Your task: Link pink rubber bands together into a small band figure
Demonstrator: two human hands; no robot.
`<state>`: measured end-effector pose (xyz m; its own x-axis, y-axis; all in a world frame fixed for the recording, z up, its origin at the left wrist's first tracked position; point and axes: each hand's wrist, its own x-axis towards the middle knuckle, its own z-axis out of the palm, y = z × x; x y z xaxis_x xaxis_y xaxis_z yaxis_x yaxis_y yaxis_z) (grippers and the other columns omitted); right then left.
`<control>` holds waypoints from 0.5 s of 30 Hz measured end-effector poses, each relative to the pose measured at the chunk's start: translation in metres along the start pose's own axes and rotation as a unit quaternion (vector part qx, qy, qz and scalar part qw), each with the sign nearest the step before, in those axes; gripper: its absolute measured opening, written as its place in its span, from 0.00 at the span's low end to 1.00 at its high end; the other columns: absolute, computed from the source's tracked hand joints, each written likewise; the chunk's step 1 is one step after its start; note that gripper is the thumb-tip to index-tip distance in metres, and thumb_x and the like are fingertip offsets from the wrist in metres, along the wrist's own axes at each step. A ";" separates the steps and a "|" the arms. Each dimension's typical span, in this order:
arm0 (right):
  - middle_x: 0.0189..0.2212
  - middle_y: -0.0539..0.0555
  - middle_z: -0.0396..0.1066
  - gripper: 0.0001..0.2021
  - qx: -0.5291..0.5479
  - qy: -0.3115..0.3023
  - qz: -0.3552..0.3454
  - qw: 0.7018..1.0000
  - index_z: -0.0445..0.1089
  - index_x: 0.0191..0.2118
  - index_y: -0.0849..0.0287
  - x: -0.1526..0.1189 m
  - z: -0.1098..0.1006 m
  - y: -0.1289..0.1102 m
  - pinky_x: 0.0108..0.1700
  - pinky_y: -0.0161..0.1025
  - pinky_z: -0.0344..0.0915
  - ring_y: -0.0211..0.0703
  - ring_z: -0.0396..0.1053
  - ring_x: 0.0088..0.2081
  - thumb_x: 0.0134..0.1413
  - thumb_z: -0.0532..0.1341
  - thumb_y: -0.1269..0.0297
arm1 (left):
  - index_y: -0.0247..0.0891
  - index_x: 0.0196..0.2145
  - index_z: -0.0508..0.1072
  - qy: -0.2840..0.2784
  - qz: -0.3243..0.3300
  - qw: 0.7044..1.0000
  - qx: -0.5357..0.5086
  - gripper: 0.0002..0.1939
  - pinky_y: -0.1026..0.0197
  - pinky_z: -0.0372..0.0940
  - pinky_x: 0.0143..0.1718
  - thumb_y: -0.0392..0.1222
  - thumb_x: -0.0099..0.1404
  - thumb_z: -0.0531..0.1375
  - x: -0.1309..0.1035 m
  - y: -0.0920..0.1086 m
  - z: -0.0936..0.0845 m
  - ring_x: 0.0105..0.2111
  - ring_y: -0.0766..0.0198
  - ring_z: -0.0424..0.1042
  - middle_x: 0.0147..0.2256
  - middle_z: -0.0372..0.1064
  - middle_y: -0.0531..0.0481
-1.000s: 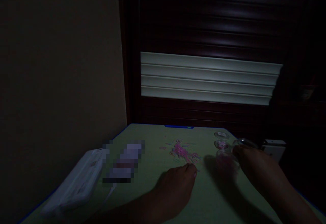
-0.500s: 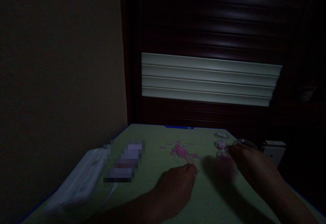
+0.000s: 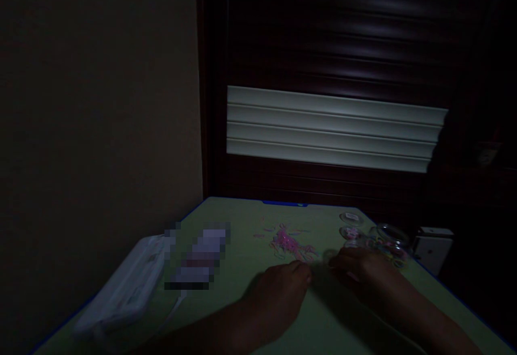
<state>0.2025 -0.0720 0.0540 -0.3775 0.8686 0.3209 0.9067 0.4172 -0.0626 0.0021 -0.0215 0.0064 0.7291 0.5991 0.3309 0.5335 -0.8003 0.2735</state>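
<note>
A pile of pink elastic bands (image 3: 287, 241) lies on the green tabletop (image 3: 238, 215), with loose ones around it. Just in front of the pile, my left hand (image 3: 283, 293) rests with fingers curled together; anything in them is hidden. My right hand (image 3: 363, 269) is right of the pile, fingertips pinched. At those fingertips shows a faint, clear round thing (image 3: 330, 257), too blurred to name. Behind my right hand stands a clear jar (image 3: 391, 236) of colourful bands. Beside it are a small container with pink contents (image 3: 350, 232) and a clear lid with a label (image 3: 351, 218).
A white power strip (image 3: 125, 285) lies along the left edge, beside a pixelated object (image 3: 200, 258) with a cable (image 3: 173, 309). A white device box (image 3: 434, 247) stands beyond the right edge. The wall and slatted dark door border the table. The light is dim.
My right hand has moved left and nearer, from beside the jar toward the pile, uncovering the jar of colourful bands. The small pink-filled container is now mostly hidden behind it. My left hand stays put.
</note>
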 end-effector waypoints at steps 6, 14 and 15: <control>0.26 0.50 0.68 0.10 0.005 -0.012 -0.015 1.000 0.69 0.28 0.57 0.001 0.001 -0.003 0.30 0.32 0.56 0.36 0.65 0.27 0.54 0.52 0.73 | 0.38 0.36 0.65 -0.005 -0.013 0.997 0.072 0.12 0.61 0.61 0.36 0.35 0.67 0.43 0.002 -0.012 -0.014 0.35 0.62 0.67 0.35 0.66 0.49; 0.28 0.51 0.69 0.10 0.020 -0.032 -0.017 0.999 0.70 0.30 0.58 0.002 0.000 -0.004 0.31 0.32 0.57 0.36 0.65 0.28 0.53 0.53 0.74 | 0.35 0.38 0.67 -0.013 -0.079 0.980 0.180 0.15 0.56 0.61 0.41 0.25 0.60 0.45 0.007 -0.040 -0.022 0.41 0.57 0.65 0.40 0.65 0.43; 0.28 0.52 0.69 0.10 0.022 -0.032 -0.017 0.999 0.70 0.31 0.57 0.002 0.001 -0.003 0.31 0.33 0.57 0.37 0.65 0.29 0.54 0.53 0.74 | 0.35 0.39 0.67 -0.017 -0.078 0.980 0.184 0.15 0.56 0.61 0.41 0.25 0.61 0.45 0.007 -0.042 -0.021 0.41 0.57 0.65 0.41 0.65 0.43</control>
<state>0.1989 -0.0715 0.0541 -0.4207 0.8682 0.2633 0.8842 0.4573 -0.0952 -0.0240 0.0168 0.0160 0.6371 0.7189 0.2781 0.7533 -0.6571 -0.0270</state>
